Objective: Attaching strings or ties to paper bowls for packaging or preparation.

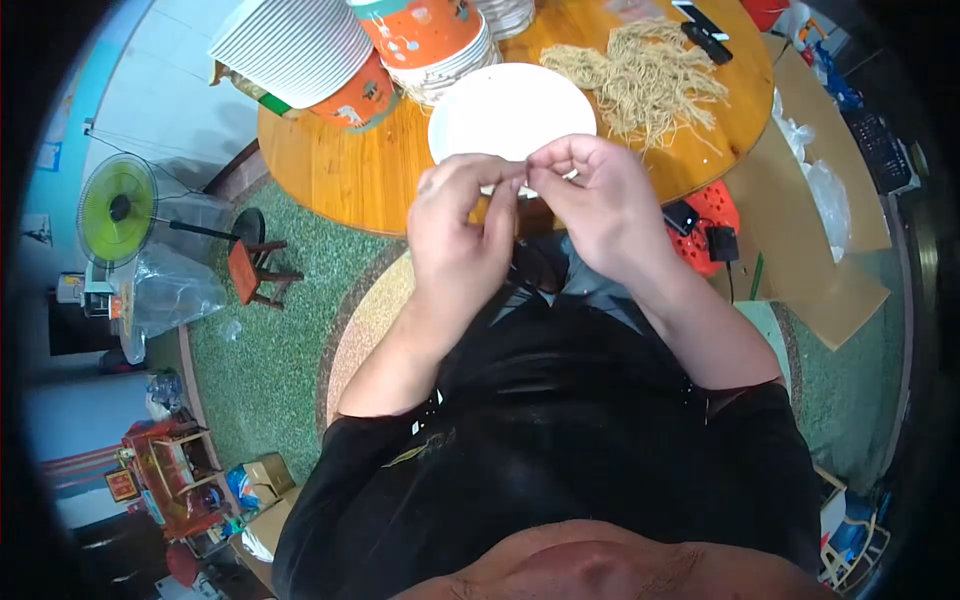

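Small pale item (527, 180) pinched between both hands at the near edge of the round wooden table (330, 170), too small to tell what it is. Left hand (462, 225) and right hand (590, 195) meet fingertip to fingertip, both closed on it. White plate (500, 105) just behind the hands. Heap of tan noodles (645, 75) right of the plate. Stacked paper bowls (330, 50), orange and white, at the far left. Green fan (117, 208) on the floor, well apart

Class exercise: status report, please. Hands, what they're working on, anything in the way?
Left hand and right hand pinched together, fingertips meeting; what they pinch too small to tell. White plate just beyond, noodle pile to its right. Nothing in the way.
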